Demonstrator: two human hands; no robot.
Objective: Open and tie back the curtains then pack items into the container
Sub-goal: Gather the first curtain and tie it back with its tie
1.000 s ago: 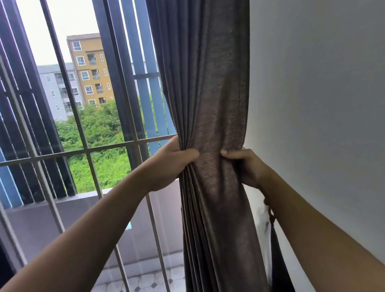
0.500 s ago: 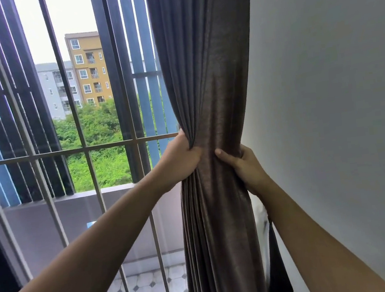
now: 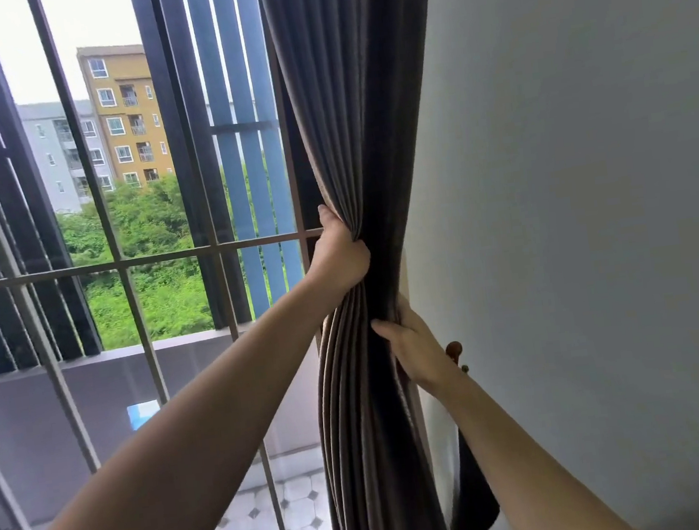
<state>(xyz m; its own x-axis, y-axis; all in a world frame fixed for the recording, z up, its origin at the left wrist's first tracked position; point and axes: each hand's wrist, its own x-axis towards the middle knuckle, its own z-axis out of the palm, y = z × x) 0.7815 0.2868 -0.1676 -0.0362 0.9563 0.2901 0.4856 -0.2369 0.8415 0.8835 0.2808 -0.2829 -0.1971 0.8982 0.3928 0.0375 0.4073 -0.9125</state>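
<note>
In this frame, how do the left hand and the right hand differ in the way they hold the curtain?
The left hand grips the curtain higher; the right hand holds it lower. The left hand is on the window side, the right hand on the wall side. The left hand's fist closes over the folds; the right hand's fingers are hidden behind the fabric. Both hold the same gathered curtain.

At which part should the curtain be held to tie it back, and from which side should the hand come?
Probably the narrow waist of the curtain, where the left hand and the right hand grip its bunched folds. There the pleats are pressed together, so one hand can go round them. Come from the side of the window: the wall lies close on the right.
</note>
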